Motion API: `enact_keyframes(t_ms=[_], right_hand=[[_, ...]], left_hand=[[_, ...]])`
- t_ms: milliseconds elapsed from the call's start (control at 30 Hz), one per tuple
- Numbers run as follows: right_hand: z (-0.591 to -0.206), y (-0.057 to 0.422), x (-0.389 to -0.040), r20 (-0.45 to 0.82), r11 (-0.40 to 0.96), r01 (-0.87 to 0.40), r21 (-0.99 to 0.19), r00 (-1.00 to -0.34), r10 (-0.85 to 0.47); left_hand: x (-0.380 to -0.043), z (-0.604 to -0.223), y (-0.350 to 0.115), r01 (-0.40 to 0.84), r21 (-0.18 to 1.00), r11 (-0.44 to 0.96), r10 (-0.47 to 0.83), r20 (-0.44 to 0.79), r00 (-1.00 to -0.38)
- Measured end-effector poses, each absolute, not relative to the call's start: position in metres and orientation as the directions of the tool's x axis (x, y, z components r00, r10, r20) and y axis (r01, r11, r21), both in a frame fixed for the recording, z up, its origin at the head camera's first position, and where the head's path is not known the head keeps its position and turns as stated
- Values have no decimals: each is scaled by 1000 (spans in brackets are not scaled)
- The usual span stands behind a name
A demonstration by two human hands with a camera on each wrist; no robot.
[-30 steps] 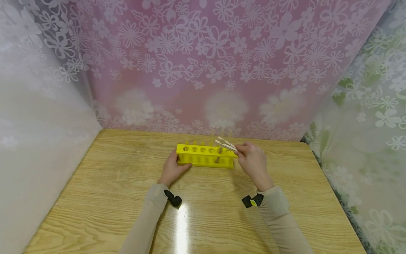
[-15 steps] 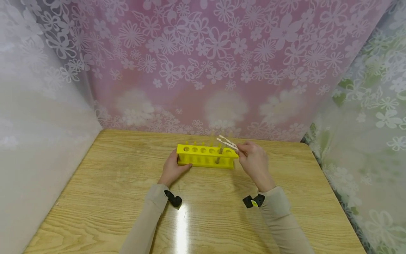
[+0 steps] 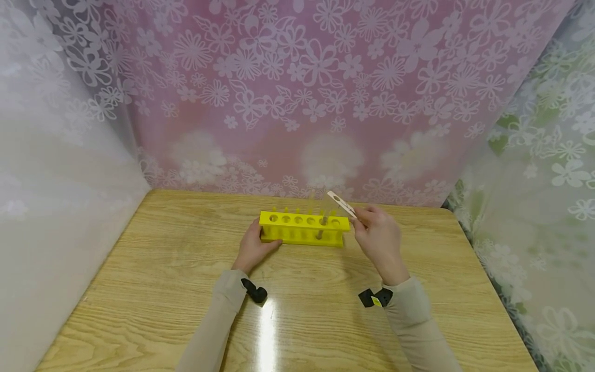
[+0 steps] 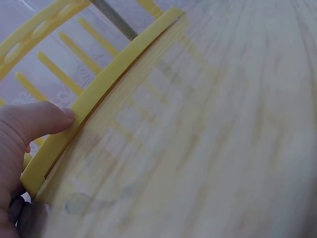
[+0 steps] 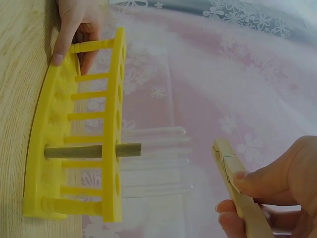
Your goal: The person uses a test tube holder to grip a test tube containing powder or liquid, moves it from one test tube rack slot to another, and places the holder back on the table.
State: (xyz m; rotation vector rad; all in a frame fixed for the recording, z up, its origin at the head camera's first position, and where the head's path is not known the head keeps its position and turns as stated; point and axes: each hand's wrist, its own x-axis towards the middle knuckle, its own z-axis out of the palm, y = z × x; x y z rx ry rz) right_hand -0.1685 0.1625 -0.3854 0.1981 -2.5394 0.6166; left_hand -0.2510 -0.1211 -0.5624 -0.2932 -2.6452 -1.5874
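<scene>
My left hand (image 3: 253,245) grips the left end of a yellow test tube rack (image 3: 304,220); in the left wrist view its thumb (image 4: 47,119) presses on the base edge. A grey-brown stick-like column (image 5: 89,151) stands through one hole near the rack's right end; I cannot tell whether it is a rod or a filled tube. Clear test tubes (image 5: 158,188) rise beyond the top plate. My right hand (image 3: 378,237) pinches a wooden test tube clamp (image 3: 342,205) between thumb and fingers, above the rack's right end. The clamp's tips are together, apart from the tubes.
The rack stands on a wood-grain table (image 3: 172,289), toward its back edge. A pink flowered curtain (image 3: 279,103) hangs behind, with pale sheets (image 3: 60,181) at the left and flowered ones (image 3: 534,206) at the right. A black wrist camera (image 3: 254,290) sits on each wrist.
My right hand has moved slightly right with the clamp, whose tips have risen. The clamp's spread tips have come together. My left hand and the rack have hardly moved.
</scene>
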Motion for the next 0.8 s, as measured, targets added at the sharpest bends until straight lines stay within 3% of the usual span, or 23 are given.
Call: enact_keyframes(t_ms=[300,800], right_hand=[[-386,167,-165,505,864,-217,-454,-862,49],[-388,179,-158,557,841,-154,-518,-807,196]], left_hand=[[-251,-562,-120,173,875,453,131,126,-983],[-251,-561,-119,184,874,450,126,142,-982]])
